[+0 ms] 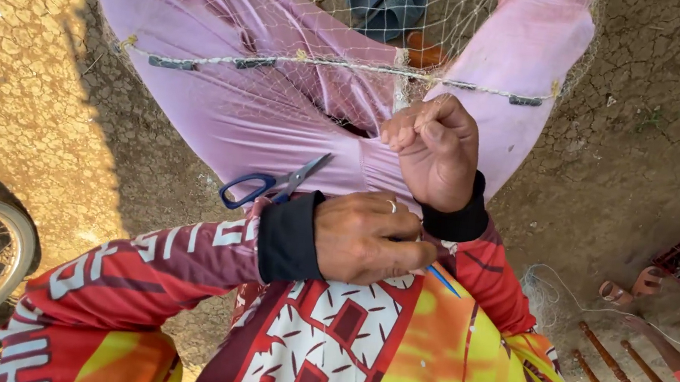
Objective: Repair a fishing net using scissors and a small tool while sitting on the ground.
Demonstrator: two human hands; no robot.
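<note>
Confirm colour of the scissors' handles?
Blue handles on the scissors, lying on the pink lap; head view shows it best.

Red-yellow patterned jersey (black cuffs), pink trousers.

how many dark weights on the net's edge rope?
4 in view. On the edge rope across the knees: weight far left, weight left of centre, weight right of centre, weight far right. More may be hidden behind the right hand.
</note>
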